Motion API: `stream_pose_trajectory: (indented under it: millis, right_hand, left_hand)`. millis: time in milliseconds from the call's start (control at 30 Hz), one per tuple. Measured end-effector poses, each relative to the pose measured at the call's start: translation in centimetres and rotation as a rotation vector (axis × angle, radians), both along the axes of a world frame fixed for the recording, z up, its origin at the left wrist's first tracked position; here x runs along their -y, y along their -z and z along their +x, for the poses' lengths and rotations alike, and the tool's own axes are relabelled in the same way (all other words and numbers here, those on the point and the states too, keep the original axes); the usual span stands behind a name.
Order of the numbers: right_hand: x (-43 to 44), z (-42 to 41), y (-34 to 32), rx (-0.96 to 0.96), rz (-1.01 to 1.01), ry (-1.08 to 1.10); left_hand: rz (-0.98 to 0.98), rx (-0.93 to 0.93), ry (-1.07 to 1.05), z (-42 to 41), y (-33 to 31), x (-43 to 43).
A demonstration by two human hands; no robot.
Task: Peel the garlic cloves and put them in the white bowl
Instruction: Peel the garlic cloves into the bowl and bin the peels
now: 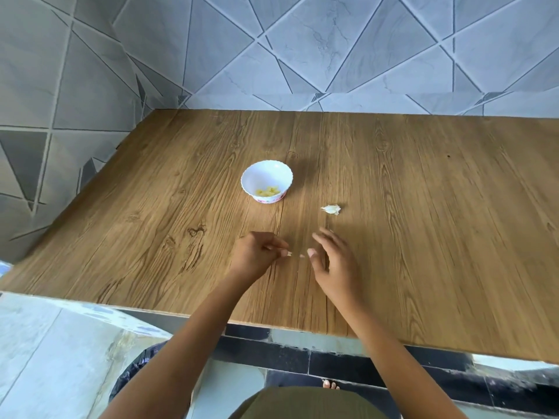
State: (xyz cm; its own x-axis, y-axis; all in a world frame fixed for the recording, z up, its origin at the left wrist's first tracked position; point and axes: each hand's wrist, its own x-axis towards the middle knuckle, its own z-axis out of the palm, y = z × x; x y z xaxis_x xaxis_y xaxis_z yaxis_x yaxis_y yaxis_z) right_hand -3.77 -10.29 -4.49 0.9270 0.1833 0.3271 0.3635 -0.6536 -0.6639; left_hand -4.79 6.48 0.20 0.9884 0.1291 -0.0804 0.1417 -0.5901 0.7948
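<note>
A white bowl (266,180) with a scalloped rim stands mid-table and holds several yellowish peeled garlic cloves (267,192). To its right lies an unpeeled garlic piece (331,209) in papery white skin. My left hand (257,257) hovers over the table in front of the bowl, its fingers curled and pinching a tiny scrap of garlic skin (289,253). My right hand (332,258) is beside it with fingers spread and relaxed, holding nothing. A small skin fragment (302,255) lies on the wood between the two hands.
The wooden table (423,237) meets a grey tiled wall at the back and left. Its near edge runs across below my forearms. A dark bin (136,367) stands on the floor at lower left.
</note>
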Motion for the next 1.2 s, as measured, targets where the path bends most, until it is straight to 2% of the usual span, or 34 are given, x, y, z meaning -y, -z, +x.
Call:
stream_pose_trajectory:
  millis: [67, 133, 233, 367, 433, 500, 633, 733, 800, 900, 1000, 1100, 1167, 1200]
  right_hand:
    - [-0.1, 0.0, -0.5, -0.020, 0.151, -0.055]
    - [-0.6, 0.2, -1.2, -0.176, 0.304, -0.106]
    - [-1.5, 0.5, -2.0, -0.447, 0.537, -0.138]
    - [-1.4, 1.1, -2.6, -0.547, 0.671, -0.151]
    - [-1.3, 1.2, -2.5, -0.481, 0.559, -0.149]
    - [-1.4, 1.2, -2.5, -0.292, 0.372, -0.154]
    - [-1.7, 1.0, -2.5, 0.193, 0.116, -0.183]
    - [-1.5, 0.7, -1.8, 0.288, 0.032, -0.158]
    - [-1.6, 0.4, -1.9, 0.090, 0.145, -0.142]
    - [-1.6, 0.9, -3.0, -0.579, 0.535, -0.078]
    - [-1.3, 1.6, -3.9, -0.966, 0.811, -0.050]
    - [-0.9, 1.8, -4.2, -1.162, 0.984, -0.060]
    - [-0.8, 1.7, -4.0, -1.124, 0.958, -0.082]
    - [-0.8, 1.5, -3.7, -1.013, 0.863, -0.098]
  left_hand:
    - [-0.198, -0.047, -0.035, -0.2, -0.4, -0.3]
    - [-0.275, -0.058, -0.037, -0.1, -0.6, -0.2]
    - [-0.267, -0.036, -0.050, 0.0, -0.8, -0.2]
    - [-0.139, -0.002, -0.042, 0.1, -1.2, 0.1]
    - [-0.032, 0.036, -0.015, 0.0, -1.3, 0.4]
    - [-0.023, 0.035, -0.017, 0.1, -1.5, 0.5]
    - [-0.292, -0.076, -0.058, 0.2, -1.7, 0.5]
    - [-0.394, -0.135, -0.063, -0.1, -0.9, 0.8]
    - [-0.317, -0.089, -0.056, -0.2, -0.7, 0.9]
    - [0.090, 0.184, 0.051, 0.0, -1.1, 1.0]
    - [0.232, 0.436, 0.201, 0.0, -1.5, 0.9]
    - [0.255, 0.536, 0.300, 0.2, -1.5, 0.3]
    - [0.200, 0.511, 0.307, 0.2, -1.3, 0.2]
    - [0.156, 0.462, 0.286, 0.2, -1.2, 0.1]
